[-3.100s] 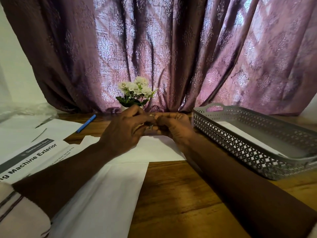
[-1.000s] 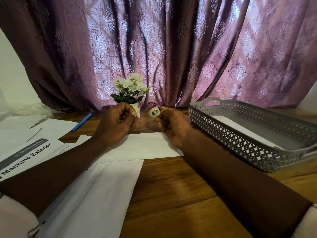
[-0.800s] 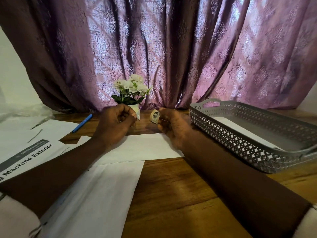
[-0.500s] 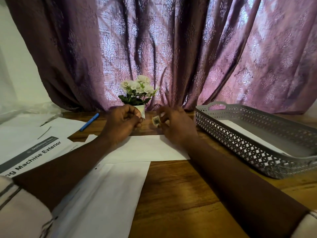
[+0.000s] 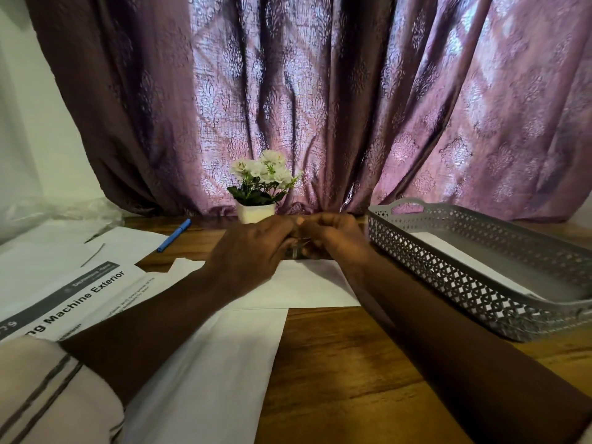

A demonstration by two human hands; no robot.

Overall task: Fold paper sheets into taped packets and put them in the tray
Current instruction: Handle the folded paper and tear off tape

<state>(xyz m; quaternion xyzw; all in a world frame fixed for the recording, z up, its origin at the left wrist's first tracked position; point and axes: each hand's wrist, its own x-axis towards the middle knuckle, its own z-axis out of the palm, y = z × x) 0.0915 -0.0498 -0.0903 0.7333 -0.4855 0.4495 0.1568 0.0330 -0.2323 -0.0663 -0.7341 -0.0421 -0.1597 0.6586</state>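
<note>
My left hand (image 5: pixel 253 251) and my right hand (image 5: pixel 333 241) meet fingertip to fingertip just above the far edge of a folded white paper sheet (image 5: pixel 307 286) on the wooden table. A small roll of clear tape (image 5: pixel 296 249) is pinched between them, and the fingers hide most of it. My right hand grips the roll. My left thumb and fingers pinch at its side. The grey lattice tray (image 5: pixel 448 283) stands to the right, with a flat white packet (image 5: pixel 464 261) lying inside.
A larger white sheet (image 5: pixel 208 363) lies under my left forearm. Printed pages (image 5: pixel 64 299) and loose sheets cover the left. A blue pen (image 5: pixel 174 235) lies at the back left. A small white flower pot (image 5: pixel 256 213) stands just behind my hands, before the purple curtain.
Half a second ago my hands were apart, the tape roll showing in the right hand. They have now come together, and the left fingers close on the roll.
</note>
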